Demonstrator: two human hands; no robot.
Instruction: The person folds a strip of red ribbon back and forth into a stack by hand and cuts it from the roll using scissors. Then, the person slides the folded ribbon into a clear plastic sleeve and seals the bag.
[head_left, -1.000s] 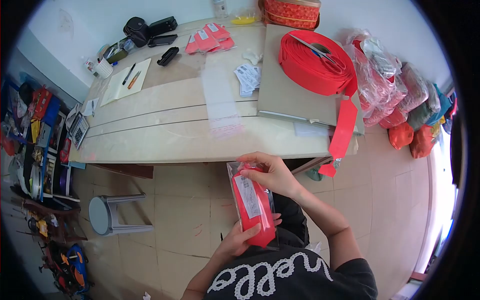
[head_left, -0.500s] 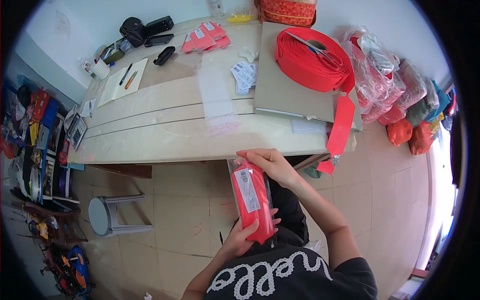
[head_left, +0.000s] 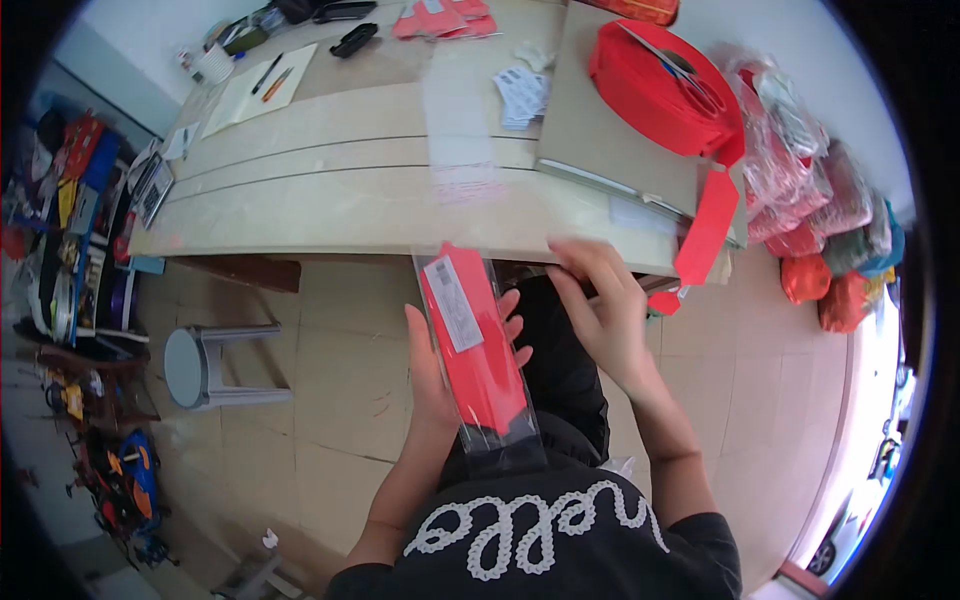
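My left hand (head_left: pixel 432 385) is wrapped round a clear plastic bag (head_left: pixel 505 445) with a folded red ribbon (head_left: pixel 490 365) inside. Its thumb lies along the left side and its fingertips show at the right. A white printed label (head_left: pixel 453 305) sits on the upper part of the ribbon, and the bag's lower end lies against my lap. Apart from the bag, to its right, my right hand (head_left: pixel 612 315) hovers near the table edge. Its fingers are loosely bent and slightly blurred, with a gap beside the thumb and nothing visible between them.
Ahead is the table (head_left: pixel 330 215). On it are a large red ribbon roll (head_left: pixel 655 95) with scissors (head_left: pixel 680 75) on a grey board (head_left: pixel 580 130), loose labels (head_left: pixel 522 97), red packets (head_left: pixel 445 18) and a notebook (head_left: pixel 240 110). A stool (head_left: pixel 185 368) stands at left.
My right hand has let go of the bag's top and moved right. My left hand has shifted up along the bag, which now lies more exposed. The view has tilted down.
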